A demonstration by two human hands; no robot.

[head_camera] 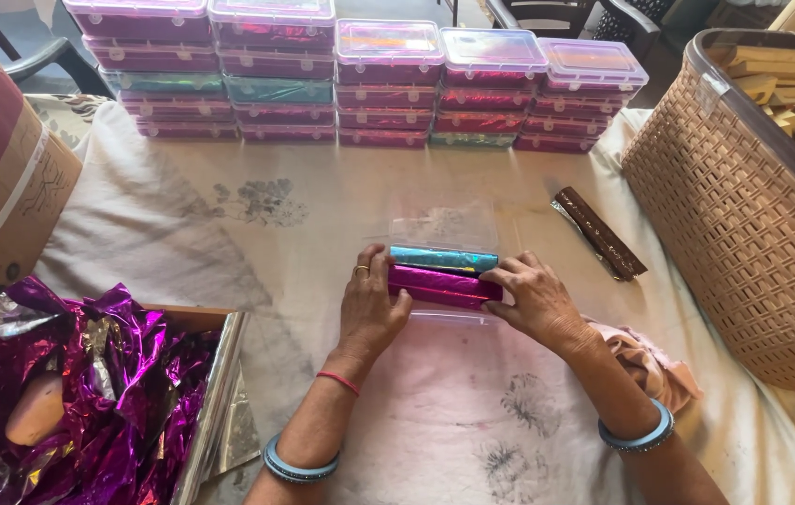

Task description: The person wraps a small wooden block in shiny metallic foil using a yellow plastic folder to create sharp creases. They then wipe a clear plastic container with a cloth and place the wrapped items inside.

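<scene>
Both hands are down on the cloth-covered surface (229, 234), working the same spot. The left hand (371, 304) has its fingers pressed against the left end of a magenta foil-wrapped bar (444, 286), and the right hand (533, 299) closes in on the right end, so the bar is pinched between the two hands, end to end. Just beyond it, touching along its far side, lies a teal foil-wrapped bar (442, 258); the left fingertips reach its end as well. Both bars sit in a clear plastic box (444, 229), whose open lid stands up on the far side of the hands.

Further out beyond the hands, stacks of closed clear boxes (360, 84) run in a row, each packed with bright foil-wrapped bars. Off to the right of the right hand, a brown foil-wrapped bar (600, 232) lies alone on the cloth, slanted. Beyond that, a woven plastic basket (734, 215) holds pale wooden blocks (790, 93). Close by the right wrist there's a crumpled pink cloth (650, 365).

Well to the left of the left hand, a tray (215, 393) brims with loose magenta foil sheets (107, 374), and a cardboard carton (5, 187) stands beyond it. Blue bangles on both wrists, a red thread on the left.
</scene>
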